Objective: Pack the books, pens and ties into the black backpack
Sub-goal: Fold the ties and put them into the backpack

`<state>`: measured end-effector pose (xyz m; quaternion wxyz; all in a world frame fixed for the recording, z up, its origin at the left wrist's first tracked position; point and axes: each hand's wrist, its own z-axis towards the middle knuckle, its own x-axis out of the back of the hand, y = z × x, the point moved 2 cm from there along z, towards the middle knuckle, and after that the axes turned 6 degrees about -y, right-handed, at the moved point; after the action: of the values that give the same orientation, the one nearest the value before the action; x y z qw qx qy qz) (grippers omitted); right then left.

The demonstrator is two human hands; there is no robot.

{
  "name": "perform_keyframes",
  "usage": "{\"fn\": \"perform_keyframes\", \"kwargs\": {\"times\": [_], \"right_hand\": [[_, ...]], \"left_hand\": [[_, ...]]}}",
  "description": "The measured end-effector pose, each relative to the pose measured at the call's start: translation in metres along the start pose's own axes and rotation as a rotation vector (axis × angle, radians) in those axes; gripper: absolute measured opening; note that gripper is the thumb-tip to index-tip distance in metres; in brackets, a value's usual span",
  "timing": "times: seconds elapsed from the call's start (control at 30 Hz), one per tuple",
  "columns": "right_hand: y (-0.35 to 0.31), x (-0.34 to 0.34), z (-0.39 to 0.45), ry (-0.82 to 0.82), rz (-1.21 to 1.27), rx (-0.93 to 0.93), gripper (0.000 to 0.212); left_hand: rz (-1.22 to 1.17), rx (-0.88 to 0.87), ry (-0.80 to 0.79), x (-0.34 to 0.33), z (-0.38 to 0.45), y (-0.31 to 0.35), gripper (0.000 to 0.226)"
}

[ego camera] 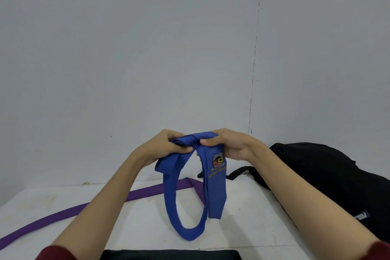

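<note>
A blue tie (216, 192) with a crest badge hangs folded in loops above the white table. My left hand (166, 148) pinches its gathered top from the left, and my right hand (230, 145) pinches it from the right. The loops dangle down almost to the table. Flat on the table behind it lies a purple tie (63, 215), running from the left edge toward the middle. The black backpack (329, 177) rests on the table at the right, beside my right forearm, with a strap stretched toward the blue tie. No books or pens are in view.
A flat black object (171, 255) lies at the table's near edge, cut off by the frame. The white table (137, 230) meets a pale wall close behind the ties.
</note>
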<state>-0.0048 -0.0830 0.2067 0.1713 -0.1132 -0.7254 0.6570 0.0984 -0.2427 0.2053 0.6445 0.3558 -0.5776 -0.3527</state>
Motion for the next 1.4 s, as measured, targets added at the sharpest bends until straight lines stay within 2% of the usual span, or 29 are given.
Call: {"fn": "perform_keyframes", "kwargs": {"times": [0.1,0.13,0.17,0.3,0.4,0.43,0.5,0.53,0.57,0.63,0.67,0.7,0.77,0.87,0.93,1.0,1.07,1.13,1.2,1.27,1.4], "right_hand": [[-0.007,0.0,-0.005,-0.043,-0.05,0.014,0.016],[-0.01,0.001,-0.005,-0.042,-0.08,0.022,0.015],[-0.012,0.003,-0.005,-0.035,-0.103,0.037,0.015],[-0.026,0.012,-0.008,-0.004,-0.19,0.129,0.014],[-0.037,0.02,-0.018,0.06,-0.055,0.241,0.017],[-0.038,0.023,-0.023,0.081,0.007,0.265,0.02],[-0.037,0.029,-0.029,0.068,-0.046,0.217,0.014],[-0.032,0.032,-0.03,0.053,-0.206,0.119,0.014],[-0.025,0.036,-0.03,0.038,-0.41,-0.024,0.021],[-0.014,0.035,-0.03,-0.001,-0.704,-0.265,0.024],[-0.009,0.029,-0.027,-0.028,-0.734,-0.297,0.027],[-0.007,0.02,-0.023,-0.04,-0.698,-0.274,0.033],[-0.004,0.004,-0.01,-0.024,-0.57,-0.157,0.038],[-0.007,-0.008,0.003,0.029,-0.423,-0.022,0.019],[-0.017,-0.002,-0.001,0.117,-0.329,0.053,0.019],[-0.027,0.009,-0.011,0.171,-0.247,0.146,0.024],[-0.034,0.017,-0.02,0.159,-0.229,0.207,0.022],[-0.034,0.016,-0.021,0.152,-0.341,0.165,0.015],[-0.036,0.007,-0.016,0.184,-0.421,0.144,0.025],[-0.044,-0.007,-0.008,0.227,-0.359,0.224,0.033],[-0.065,-0.021,0.001,0.263,-0.161,0.39,0.016]], "left_hand": [[0.277,-0.056,0.138,0.006,0.003,0.003,0.013],[0.309,-0.053,0.136,0.006,0.004,0.003,0.014],[0.298,-0.033,0.09,0.006,0.005,0.003,0.018],[0.124,0.111,-0.278,0.0,-0.005,-0.003,0.044],[0.167,0.176,-0.391,-0.007,-0.013,-0.023,0.025],[0.146,0.189,-0.382,-0.008,-0.015,-0.033,0.028],[0.033,0.211,-0.283,-0.005,-0.018,-0.053,0.057],[-0.053,0.218,-0.21,-0.002,-0.019,-0.058,0.068],[-0.097,0.222,-0.151,0.003,-0.019,-0.058,0.07],[0.01,0.204,-0.108,0.007,-0.018,-0.045,0.047],[0.093,0.175,-0.114,0.005,-0.015,-0.032,0.031],[0.211,0.136,-0.127,0.002,-0.01,-0.017,0.022],[0.403,0.088,-0.164,-0.008,0.003,0.012,0.031],[0.487,0.063,-0.173,-0.008,0.014,0.043,0.041],[0.513,0.052,-0.03,0.008,0.017,0.042,0.037],[0.603,0.074,0.16,0.027,0.015,0.029,0.021],[0.565,0.115,0.326,0.04,0.011,0.018,0.018],[0.445,0.049,0.414,0.044,0.007,0.024,0.026],[0.429,-0.075,0.428,0.043,0.009,0.05,0.036],[0.506,-0.176,0.385,0.035,0.013,0.083,0.043],[0.508,-0.252,0.436,0.034,0.019,0.117,0.038]]}}
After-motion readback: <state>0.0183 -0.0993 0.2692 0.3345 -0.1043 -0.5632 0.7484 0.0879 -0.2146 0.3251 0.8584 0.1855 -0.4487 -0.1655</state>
